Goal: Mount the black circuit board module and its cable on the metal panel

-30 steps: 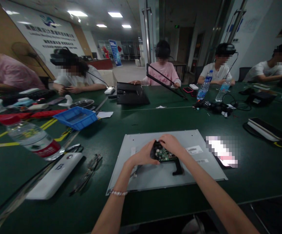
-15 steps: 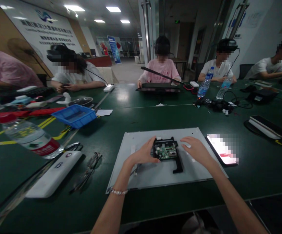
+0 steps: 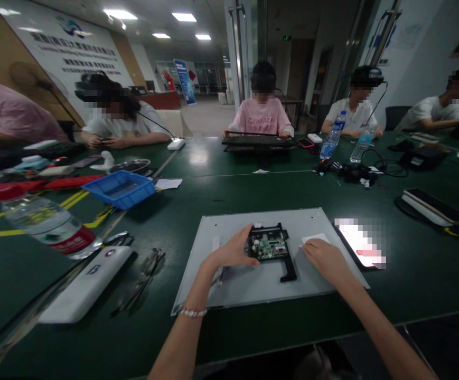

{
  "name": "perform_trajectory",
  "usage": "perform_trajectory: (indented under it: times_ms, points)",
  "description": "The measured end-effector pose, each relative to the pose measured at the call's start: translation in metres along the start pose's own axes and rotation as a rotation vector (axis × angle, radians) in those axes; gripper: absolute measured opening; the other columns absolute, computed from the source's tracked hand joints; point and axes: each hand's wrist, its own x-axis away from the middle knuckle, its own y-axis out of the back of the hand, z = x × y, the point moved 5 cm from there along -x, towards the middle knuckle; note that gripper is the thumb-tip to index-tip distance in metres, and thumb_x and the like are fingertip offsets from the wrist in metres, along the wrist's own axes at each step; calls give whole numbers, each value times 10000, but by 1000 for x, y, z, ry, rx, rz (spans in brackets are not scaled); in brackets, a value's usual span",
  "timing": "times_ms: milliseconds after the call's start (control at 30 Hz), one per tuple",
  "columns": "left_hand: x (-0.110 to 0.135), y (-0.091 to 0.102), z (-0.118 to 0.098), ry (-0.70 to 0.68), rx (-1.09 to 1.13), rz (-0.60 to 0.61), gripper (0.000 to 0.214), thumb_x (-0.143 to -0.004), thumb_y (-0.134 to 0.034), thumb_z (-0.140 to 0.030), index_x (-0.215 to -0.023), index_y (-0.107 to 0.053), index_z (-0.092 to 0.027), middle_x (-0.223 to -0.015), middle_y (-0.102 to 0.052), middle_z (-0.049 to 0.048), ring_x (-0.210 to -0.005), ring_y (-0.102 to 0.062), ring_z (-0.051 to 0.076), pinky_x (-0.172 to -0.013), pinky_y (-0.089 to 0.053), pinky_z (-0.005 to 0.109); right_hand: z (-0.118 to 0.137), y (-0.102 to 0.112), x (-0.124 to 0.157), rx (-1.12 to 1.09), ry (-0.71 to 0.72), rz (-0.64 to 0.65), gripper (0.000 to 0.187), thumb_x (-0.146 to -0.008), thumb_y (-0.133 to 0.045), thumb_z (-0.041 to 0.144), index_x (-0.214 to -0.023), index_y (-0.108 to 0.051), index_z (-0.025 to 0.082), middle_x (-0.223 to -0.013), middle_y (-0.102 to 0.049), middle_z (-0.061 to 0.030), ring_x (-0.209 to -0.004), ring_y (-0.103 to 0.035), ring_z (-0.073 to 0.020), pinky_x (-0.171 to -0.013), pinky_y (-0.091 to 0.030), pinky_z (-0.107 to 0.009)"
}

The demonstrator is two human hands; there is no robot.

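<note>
A green circuit board sits in a black plastic frame on a pale flat panel. My left hand grips the frame's left side, thumb near its lower corner and fingers at the upper one. To the right of the frame, my right hand has its fingers pinched together at the left end of a thin white slip lying on the panel. Part of the slip is hidden behind that hand. A short cable shows below my left wrist.
A phone with a lit screen lies right of the panel. To the left are glasses, a white power bank, a water bottle and a blue tray. Several people sit around the green table.
My right hand has closed from open fingers to a pinch and moved slightly down and right, to the white slip. My left hand stays on the frame. The person opposite has lowered a dark panel.
</note>
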Motion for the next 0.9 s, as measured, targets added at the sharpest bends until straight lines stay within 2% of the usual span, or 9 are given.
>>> perform_trajectory:
  times_ms: [167,367,900]
  points:
    - [1,1,-6,-2,0,-4,1110,-611,-727,-454,-1446,-76,-120,-1488,-183,204,-1358,-204,368,-1122,-171,502,15,8,-4,-102,-128,-132,203,-903,-451,209,-943,-650,196,-985,-675,-49,-881,-625,-183,-781,-467,-298]
    - [0,0,-4,-19,-4,-28,1099,-598,-734,-438,-1440,-101,-126,-1483,-192,210,-1351,-220,373,-1118,-180,506,37,0,-13,-219,-109,-137,176,-888,-471,195,-896,-647,207,-928,-673,-33,-844,-623,-180,-766,-465,-292]
    - [1,0,-6,4,-16,-17,1138,-598,-737,-460,-1447,-70,-101,-1492,-168,215,-1366,-193,356,-1128,-183,484,31,-7,2,-387,-114,-205,246,-881,-446,224,-1036,-636,206,-1030,-657,-61,-942,-608,-197,-859,-490,-349]
